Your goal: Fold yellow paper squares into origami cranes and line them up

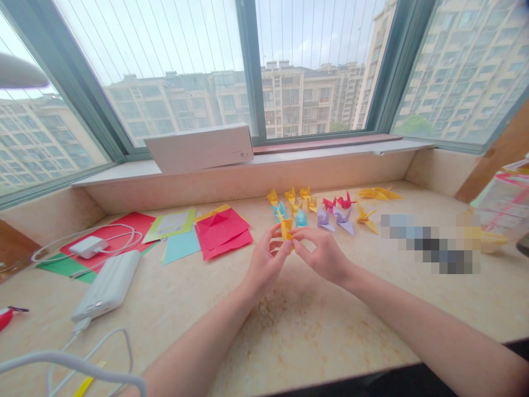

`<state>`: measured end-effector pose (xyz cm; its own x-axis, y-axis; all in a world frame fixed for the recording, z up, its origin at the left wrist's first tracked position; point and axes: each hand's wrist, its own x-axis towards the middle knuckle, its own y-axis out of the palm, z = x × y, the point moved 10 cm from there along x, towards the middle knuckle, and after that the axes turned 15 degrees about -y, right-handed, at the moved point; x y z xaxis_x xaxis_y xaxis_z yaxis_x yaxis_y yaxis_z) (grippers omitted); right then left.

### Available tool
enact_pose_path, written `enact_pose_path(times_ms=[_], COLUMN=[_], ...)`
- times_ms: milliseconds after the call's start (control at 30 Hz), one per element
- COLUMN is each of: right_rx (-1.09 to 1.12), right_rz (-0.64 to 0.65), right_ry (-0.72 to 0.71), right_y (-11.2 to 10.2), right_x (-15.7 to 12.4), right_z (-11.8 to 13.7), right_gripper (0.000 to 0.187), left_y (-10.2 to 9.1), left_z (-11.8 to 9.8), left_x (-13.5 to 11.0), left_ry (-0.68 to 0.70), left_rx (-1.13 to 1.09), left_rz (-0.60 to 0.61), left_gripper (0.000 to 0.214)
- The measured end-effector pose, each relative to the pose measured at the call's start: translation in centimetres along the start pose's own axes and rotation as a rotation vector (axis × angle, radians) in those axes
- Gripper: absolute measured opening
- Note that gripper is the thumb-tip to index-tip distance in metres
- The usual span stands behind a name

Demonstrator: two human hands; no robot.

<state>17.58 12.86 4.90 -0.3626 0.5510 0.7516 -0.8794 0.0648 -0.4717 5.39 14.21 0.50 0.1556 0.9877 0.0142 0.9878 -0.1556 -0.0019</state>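
Note:
Between my two hands, above the stone counter, is a yellow origami crane [285,227], its lower part covered by fingers. My left hand [266,253] is closed on it from the left, thumb in front. From the right, my right hand [320,251] pinches its edge with thumb and fingertips. Just behind stand several small folded cranes: yellow ones [290,194], blue ones [301,219], red ones [344,200] and purple ones [343,219]. A larger yellow crane [366,219] sits to the right of these, with yellow folded pieces [379,193] behind it.
Red paper sheets [223,237], a blue sheet [182,245] and green paper [61,268] lie to the left. A white power bank [108,286] with cables and a white charger [88,247] are near them. A white box [202,149] stands on the windowsill. A plastic container [504,204] is far right.

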Motion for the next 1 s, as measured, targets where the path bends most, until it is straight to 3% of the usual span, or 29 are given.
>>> enact_pose_path(times_ms=[467, 600, 800, 1000], right_rx=[-0.086, -0.117, -0.264, -0.335], right_rz=[0.067, 0.009, -0.102, -0.026], right_ry=[-0.136, -0.058, 0.121, -0.07], right_y=[0.9, 0.0, -2.1, -1.5], right_x=[-0.3, -0.3, -0.7, 0.0], right_z=[1.3, 0.9, -1.6, 0.7], right_gripper=[0.016, 0.016, 0.018, 0.033], left_y=[0.5, 0.5, 0.6, 1.1], left_z=[0.5, 0.8, 0.5, 0.7], left_x=[0.1, 0.1, 0.0, 0.0], left_ry=[0.028, 0.005, -0.012, -0.003], left_rx=[-0.013, -0.106, -0.136, -0.105], left_rz=[0.033, 0.065, 0.062, 0.089], left_gripper=[0.044, 0.039, 0.039, 0.039])
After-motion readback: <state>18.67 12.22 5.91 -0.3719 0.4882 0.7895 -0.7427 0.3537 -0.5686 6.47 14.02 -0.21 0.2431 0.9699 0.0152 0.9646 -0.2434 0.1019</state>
